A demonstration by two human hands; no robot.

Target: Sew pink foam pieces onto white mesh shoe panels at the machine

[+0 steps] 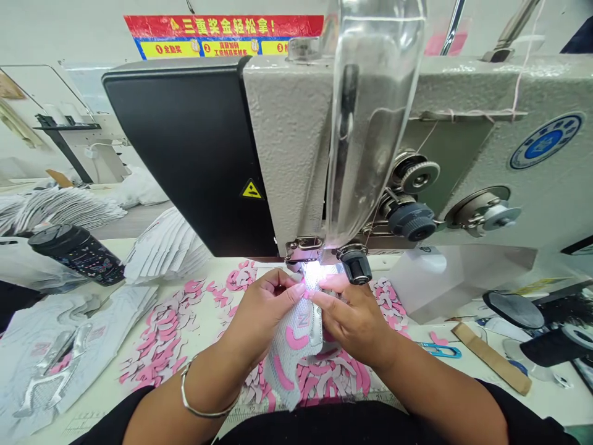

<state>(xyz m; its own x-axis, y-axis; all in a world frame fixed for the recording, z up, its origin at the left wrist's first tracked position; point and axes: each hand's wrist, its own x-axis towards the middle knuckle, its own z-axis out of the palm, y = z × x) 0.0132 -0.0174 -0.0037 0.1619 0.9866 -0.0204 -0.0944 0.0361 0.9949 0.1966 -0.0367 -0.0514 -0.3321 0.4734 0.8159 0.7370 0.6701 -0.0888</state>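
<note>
A white mesh shoe upper (303, 321) with pink curved patches and a small letter mark lies under the lit needle area of a sewing machine (306, 250). My left hand (264, 309) pinches its left edge between thumb and forefinger, just in front of the presser foot. From the right, my right hand (354, 318) grips the same upper, thumb and forefinger close to the left fingertips. A pink patch (296, 339) shows on the upper below my hands. The needle tip is lost in the bright glare.
Many loose pink pieces (160, 340) cover the table around the upper. Stacked white uppers (164, 247) and a black tumbler (76, 253) stand left. On the right lie blue thread snips (440, 350), a brown strip (491, 358) and a black thread cone (558, 346).
</note>
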